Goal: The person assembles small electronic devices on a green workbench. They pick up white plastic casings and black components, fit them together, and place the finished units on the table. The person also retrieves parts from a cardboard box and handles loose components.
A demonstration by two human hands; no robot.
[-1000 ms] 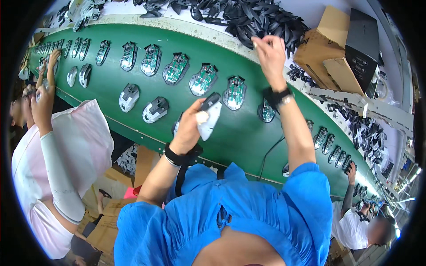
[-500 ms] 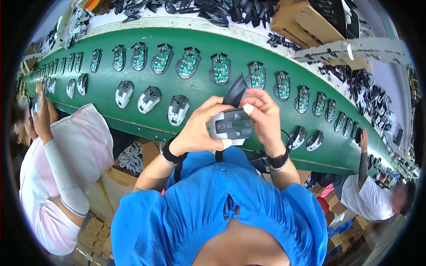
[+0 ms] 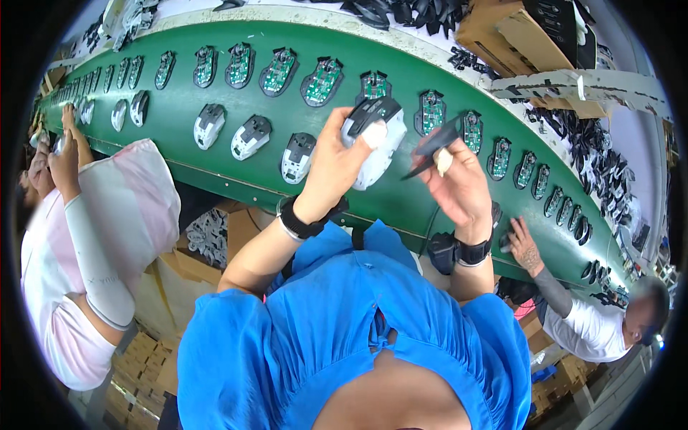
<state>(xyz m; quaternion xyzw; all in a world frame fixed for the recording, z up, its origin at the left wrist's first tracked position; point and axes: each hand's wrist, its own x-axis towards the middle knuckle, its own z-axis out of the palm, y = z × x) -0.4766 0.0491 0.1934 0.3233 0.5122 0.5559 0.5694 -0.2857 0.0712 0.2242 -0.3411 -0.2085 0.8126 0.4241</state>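
Over the belt, my left hand [image 3: 331, 159] is closed on a white and black mouse shell [image 3: 381, 154], tilted, above the row of circuit-board mouse bases. My right hand [image 3: 462, 188], apart from it on the right, pinches a thin, curved black plastic piece [image 3: 438, 139], slightly blurred. White covers sit on both thumbs. Nearest my left hand on the belt lies a grey and white mouse shell [image 3: 297, 159]. Just beyond my hands, a mouse base with a green circuit board [image 3: 430, 113] rests on the belt, and the held shell partly hides another.
The green conveyor belt [image 3: 247, 168] curves across, carrying several mouse bases and shells. Black plastic parts [image 3: 416, 11] and a cardboard box [image 3: 494, 36] line its far side. One co-worker's hand [image 3: 525, 247] reaches onto the belt at right; another person [image 3: 107, 222] works at left.
My hands have parted: the left carried the mouse shell up and forward, while the right drew the black piece away rightward. The right-hand co-worker's hand has come nearer, to the mice beside me.
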